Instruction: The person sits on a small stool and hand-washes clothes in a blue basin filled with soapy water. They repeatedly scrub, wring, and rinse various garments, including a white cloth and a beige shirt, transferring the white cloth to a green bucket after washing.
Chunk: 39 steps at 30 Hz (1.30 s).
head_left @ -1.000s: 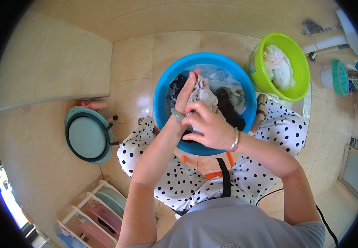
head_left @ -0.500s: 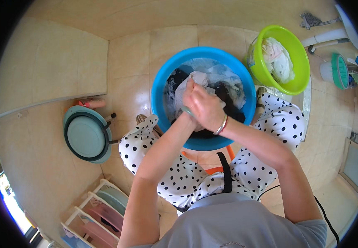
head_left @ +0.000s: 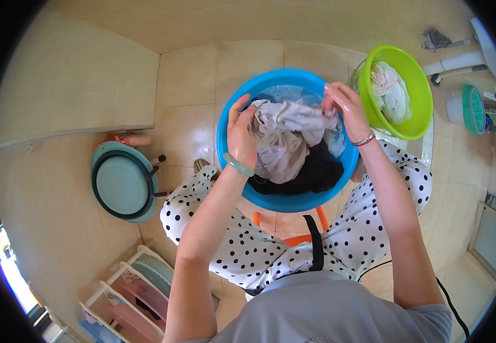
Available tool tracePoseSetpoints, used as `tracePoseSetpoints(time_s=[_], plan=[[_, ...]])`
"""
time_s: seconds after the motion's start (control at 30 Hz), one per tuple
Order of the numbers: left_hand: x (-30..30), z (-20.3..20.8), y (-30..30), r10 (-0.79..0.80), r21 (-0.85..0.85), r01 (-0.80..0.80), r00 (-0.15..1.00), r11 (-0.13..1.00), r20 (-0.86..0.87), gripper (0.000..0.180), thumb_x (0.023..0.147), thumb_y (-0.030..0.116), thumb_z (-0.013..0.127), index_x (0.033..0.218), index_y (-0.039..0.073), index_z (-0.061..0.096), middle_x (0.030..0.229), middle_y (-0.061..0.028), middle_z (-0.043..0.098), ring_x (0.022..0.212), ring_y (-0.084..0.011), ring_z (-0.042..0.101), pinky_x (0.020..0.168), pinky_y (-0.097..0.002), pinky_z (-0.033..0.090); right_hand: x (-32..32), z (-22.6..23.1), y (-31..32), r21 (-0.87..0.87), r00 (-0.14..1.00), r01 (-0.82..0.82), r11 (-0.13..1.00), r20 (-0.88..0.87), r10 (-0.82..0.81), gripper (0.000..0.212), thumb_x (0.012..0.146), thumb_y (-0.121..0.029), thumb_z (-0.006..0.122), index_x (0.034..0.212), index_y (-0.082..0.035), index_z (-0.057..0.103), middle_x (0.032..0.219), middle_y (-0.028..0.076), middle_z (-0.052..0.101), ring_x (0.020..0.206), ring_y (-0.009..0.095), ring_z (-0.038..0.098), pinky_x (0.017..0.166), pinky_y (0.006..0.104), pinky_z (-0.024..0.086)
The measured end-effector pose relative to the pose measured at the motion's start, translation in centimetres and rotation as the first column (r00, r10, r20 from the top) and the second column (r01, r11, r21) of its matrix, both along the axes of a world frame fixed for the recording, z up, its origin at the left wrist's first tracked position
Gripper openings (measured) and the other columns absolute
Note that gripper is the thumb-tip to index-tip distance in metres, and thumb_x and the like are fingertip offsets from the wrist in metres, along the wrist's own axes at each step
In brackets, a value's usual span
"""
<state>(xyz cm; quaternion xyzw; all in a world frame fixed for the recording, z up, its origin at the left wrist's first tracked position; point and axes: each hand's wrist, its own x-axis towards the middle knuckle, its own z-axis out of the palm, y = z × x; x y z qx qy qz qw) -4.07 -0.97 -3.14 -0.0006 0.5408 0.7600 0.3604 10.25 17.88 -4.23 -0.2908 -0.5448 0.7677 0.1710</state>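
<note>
Over a blue basin (head_left: 232,188), a wet pale grey garment (head_left: 285,154) is stretched between my two hands, its lower part hanging into the basin. My left hand (head_left: 240,134), a green bangle on its wrist, grips the garment's left side at the basin's rim. At the right rim my right hand (head_left: 346,108) pinches the other end of it; the fingertips there are blurred. Below the garment, dark wet cloth (head_left: 316,171) lies in the basin. Some light bluish cloth (head_left: 335,140) shows by the right wall, and water (head_left: 282,93) at the far side.
A lime green bucket (head_left: 419,117) with white cloth (head_left: 394,94) stands right of the basin. Folding teal basins (head_left: 122,186) lean against the left wall. A white rack (head_left: 113,283) of basins stands lower left. Orange stool parts (head_left: 298,240) show between my knees.
My hands were pressed together over the bunched cloth; now they are apart, left and right. The pale garment has been lifted and spread between them.
</note>
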Motion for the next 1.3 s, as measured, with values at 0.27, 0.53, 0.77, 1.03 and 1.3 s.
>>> tracePoseSetpoints(time_s=[0.27,0.53,0.77,1.03,1.3], plan=[[1.9,1.1,-0.1,-0.21,-0.043,0.206,0.963,0.978,-0.171,0.044,0.069,-0.012,0.047,0.109,0.004,0.057,0.103,-0.006,0.059,0.098,-0.0139,0.052,0.085,-0.0246,0.04,-0.2,-2.8,-4.7,0.022,0.776,-0.554,0.832,0.375,0.507,0.047,0.08,-0.049,0.064,0.088,-0.004,0.064,0.076,0.001,0.057,0.07,0.01,0.052,0.062,0.0253,0.042],[0.2,1.1,0.4,-0.225,-0.237,0.201,0.971,0.951,-0.077,0.035,0.083,0.019,0.065,0.113,0.002,0.059,0.105,-0.0069,0.058,0.092,-0.0135,0.054,0.075,-0.0241,0.042,-0.4,-3.2,-3.6,0.026,0.999,-0.023,0.999,0.05,0.022,0.016,0.08,-0.015,0.06,0.087,-0.002,0.053,0.077,0.002,0.055,0.07,0.008,0.05,0.06,0.0254,0.042],[0.4,0.0,0.1,-0.39,-0.488,0.182,0.845,0.854,-0.366,0.03,0.089,0.03,0.061,0.089,0.001,0.067,0.078,-0.0025,0.057,0.061,-0.0056,0.046,0.052,-0.0231,0.038,-0.8,1.2,-2.3,-0.105,0.993,0.065,0.992,0.11,-0.054,0.036,0.084,-0.032,0.068,0.1,-0.003,0.055,0.087,0.003,0.058,0.076,0.008,0.054,0.065,0.023,0.044],[-0.5,1.0,1.6,-0.028,-0.132,0.033,0.999,0.991,0.043,0.035,0.093,0.037,0.053,0.098,0.003,0.062,0.092,0.0002,0.061,0.087,-0.0084,0.054,0.078,-0.024,0.044,-0.2,2.1,-3.3,0.381,0.951,-0.281,0.881,0.236,0.202,0.035,0.079,-0.028,0.072,0.102,-0.003,0.061,0.094,0.01,0.062,0.075,0.018,0.059,0.066,0.0272,0.046],[0.4,-3.5,1.1,-0.322,0.254,0.226,0.835,0.94,0.447,0.038,0.091,0.049,0.048,0.088,0.012,0.054,0.071,-0.0006,0.058,0.067,-0.0149,0.056,0.062,-0.0308,0.048,-1.3,3.6,-11.9,0.937,0.991,-0.097,0.336,0.059,0.123,0.02,0.081,-0.019,0.062,0.099,-0.011,0.059,0.085,0.013,0.058,0.07,0.03,0.061,0.062,0.037,0.049]])
